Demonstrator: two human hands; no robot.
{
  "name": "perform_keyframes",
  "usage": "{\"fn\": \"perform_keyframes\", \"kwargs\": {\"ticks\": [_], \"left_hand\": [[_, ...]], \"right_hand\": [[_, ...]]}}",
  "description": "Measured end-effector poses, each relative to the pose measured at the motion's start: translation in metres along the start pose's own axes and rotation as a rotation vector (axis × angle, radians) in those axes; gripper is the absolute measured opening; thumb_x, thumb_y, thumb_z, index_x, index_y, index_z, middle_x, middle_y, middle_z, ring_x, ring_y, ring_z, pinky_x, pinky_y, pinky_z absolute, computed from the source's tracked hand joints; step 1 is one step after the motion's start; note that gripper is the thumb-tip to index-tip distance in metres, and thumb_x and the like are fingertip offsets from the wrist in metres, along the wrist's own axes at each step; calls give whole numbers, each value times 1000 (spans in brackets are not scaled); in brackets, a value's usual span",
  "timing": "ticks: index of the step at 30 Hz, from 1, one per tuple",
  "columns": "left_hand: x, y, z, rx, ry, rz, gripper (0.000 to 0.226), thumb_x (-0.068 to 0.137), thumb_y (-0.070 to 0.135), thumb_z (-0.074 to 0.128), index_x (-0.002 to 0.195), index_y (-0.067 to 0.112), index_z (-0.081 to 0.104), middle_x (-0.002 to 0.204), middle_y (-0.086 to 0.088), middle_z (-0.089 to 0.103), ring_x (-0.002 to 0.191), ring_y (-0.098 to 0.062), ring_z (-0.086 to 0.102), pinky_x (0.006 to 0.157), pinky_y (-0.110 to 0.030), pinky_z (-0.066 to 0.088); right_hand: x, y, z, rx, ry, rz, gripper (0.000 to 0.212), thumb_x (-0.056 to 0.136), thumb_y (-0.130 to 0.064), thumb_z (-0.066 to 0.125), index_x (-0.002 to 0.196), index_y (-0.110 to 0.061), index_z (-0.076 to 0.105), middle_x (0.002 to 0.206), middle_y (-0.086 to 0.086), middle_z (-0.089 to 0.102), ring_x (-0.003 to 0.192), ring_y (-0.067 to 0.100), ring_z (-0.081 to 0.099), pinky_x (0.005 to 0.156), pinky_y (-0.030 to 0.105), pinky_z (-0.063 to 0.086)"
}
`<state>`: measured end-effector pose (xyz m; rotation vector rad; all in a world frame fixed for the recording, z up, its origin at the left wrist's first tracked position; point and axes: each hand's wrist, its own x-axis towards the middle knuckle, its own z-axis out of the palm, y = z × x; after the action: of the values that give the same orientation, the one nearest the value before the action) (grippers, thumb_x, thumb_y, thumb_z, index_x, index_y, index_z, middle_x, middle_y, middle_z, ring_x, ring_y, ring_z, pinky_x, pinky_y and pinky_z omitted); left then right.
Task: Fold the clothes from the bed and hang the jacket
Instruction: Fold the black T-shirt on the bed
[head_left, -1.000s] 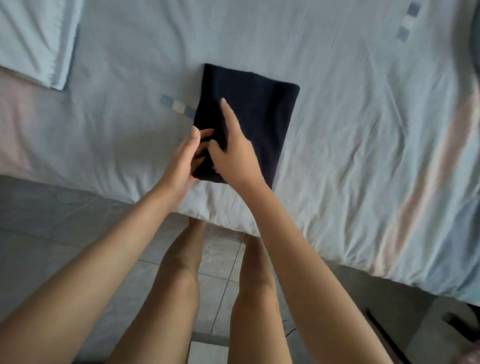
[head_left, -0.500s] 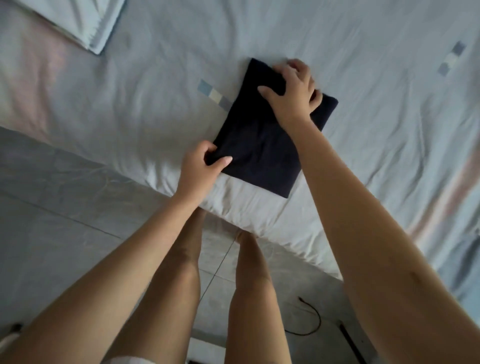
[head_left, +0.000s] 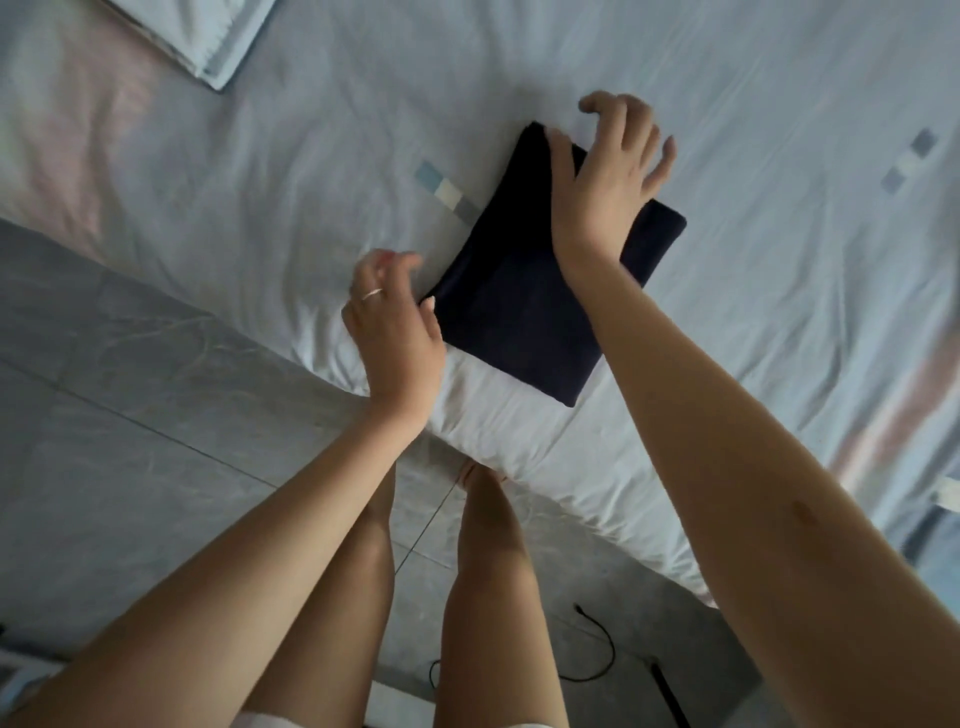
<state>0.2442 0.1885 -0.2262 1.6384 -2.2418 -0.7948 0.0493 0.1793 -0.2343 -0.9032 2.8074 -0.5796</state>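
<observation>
Both hands (head_left: 397, 332) (head_left: 605, 176) have released the folded garment (head_left: 519, 312).

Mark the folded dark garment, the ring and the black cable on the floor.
folded dark garment (head_left: 519, 322): head view, middle of its top face.
ring (head_left: 372, 294): head view, band across the finger.
black cable (head_left: 613, 644): head view, outer bend of its loop.

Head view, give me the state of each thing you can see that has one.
Dark navy folded garment: folded into a rectangle, flat on the bed.
Left hand: fingers loosely curled, holding nothing, beside the garment.
Right hand: fingers spread, over the garment's far corner.
Pale blue folded cloth: folded, at the bed's far left.
</observation>
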Motion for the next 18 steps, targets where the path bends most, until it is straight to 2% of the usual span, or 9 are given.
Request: {"fn": "perform_keyframes", "kwargs": {"ticks": [2,4,6,7,8,10,13,15,18], "left_hand": [[-3,3,4,120,-101,280,40,90,8,50,130,13,51,140,-7,44,127,-21,44,100,-37,31],[-6,-1,12,229,-292,449,48,97,25,37,142,10,41,151,-7,35,139,-20,32,108,-41,22],[-9,-9,20,326,-452,472,59,95,41,28,144,8,36,154,-10,29,143,-22,23,113,-51,12],[-8,-14,23,370,-488,469,64,94,46,27,145,8,35,155,-10,27,144,-23,21,113,-56,8],[-6,-16,25,399,-509,461,68,93,51,25,147,9,30,157,-9,23,146,-23,16,113,-58,4],[0,-16,27,414,-530,438,76,92,57,24,152,13,11,160,-3,9,148,-22,5,113,-56,-2],[4,-11,23,402,-572,407,81,91,60,25,152,17,-7,161,1,-6,147,-20,-7,114,-55,-7],[4,-8,20,401,-604,403,83,91,60,27,151,17,-12,160,2,-11,147,-20,-11,115,-55,-7],[6,-6,17,410,-622,388,89,89,64,31,150,16,-13,160,1,-13,147,-21,-12,115,-55,-7]], "right_hand": [[-30,5,-1,21,86,-232,31,96,-22,48,123,-13,59,130,8,55,126,22,47,116,41,18],[-62,11,-1,35,-130,-516,42,97,-19,45,137,-7,48,145,12,44,137,26,35,117,39,17],[-79,28,4,-111,-384,-832,51,100,-32,35,147,-11,33,154,10,31,143,25,25,119,38,16],[-77,38,6,-213,-432,-930,54,101,-40,30,149,-14,29,155,8,29,144,23,24,119,39,16],[-69,46,7,-287,-441,-944,56,100,-45,28,149,-18,29,155,6,29,143,22,26,118,39,15],[-45,60,7,-371,-379,-777,55,99,-48,29,149,-25,28,155,2,29,143,21,27,117,40,9],[-7,72,-8,-412,-362,-284,57,100,-50,21,152,-30,10,161,-2,10,148,21,10,116,49,-6],[-3,69,-18,-362,-312,-69,61,101,-49,18,153,-21,4,161,1,3,148,21,1,118,50,-8],[-33,57,-30,-297,-153,-309,60,101,-44,27,152,-12,19,158,9,18,147,24,14,118,44,-1]]}}
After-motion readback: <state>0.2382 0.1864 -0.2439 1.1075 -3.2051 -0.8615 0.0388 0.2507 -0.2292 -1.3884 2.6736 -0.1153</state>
